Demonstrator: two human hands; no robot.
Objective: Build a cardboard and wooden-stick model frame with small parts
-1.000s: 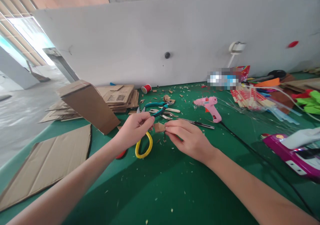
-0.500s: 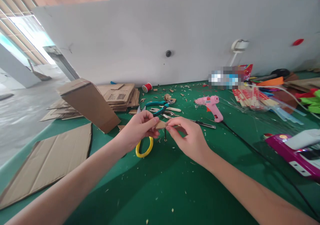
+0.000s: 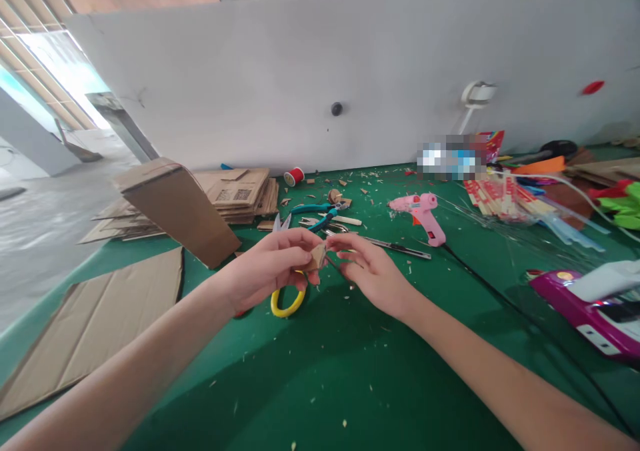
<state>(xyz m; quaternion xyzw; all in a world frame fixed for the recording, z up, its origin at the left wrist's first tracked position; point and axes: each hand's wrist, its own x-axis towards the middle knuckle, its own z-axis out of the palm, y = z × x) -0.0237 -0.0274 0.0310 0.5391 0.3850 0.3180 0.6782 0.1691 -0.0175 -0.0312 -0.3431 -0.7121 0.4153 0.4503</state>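
Between the thumb and fingers of my left hand (image 3: 273, 264) is a small folded piece of cardboard (image 3: 317, 257). A thin dark rod (image 3: 333, 262) sticks out from it toward my right hand (image 3: 376, 274). My right fingers are curled at the cardboard's edge and around the rod's far end; their exact grip is partly hidden. Under my left hand lie scissors with a yellow handle (image 3: 287, 304), their blades showing behind the hand. Teal-handled pliers (image 3: 325, 217) and a utility knife (image 3: 400, 247) rest just beyond my hands.
A pink glue gun (image 3: 425, 217) trails a black cord to the right. At left stand a leaning cardboard box (image 3: 180, 214), stacked cardboard (image 3: 240, 194) and a flat sheet (image 3: 100, 324). A red thread spool (image 3: 294, 176) lies near the wall. A purple device (image 3: 590, 311) sits at right.
The cardboard piece has turned in my left hand, and its rod now points to the right instead of down. My right fingers have loosened from their pinch on the cardboard and shifted slightly.
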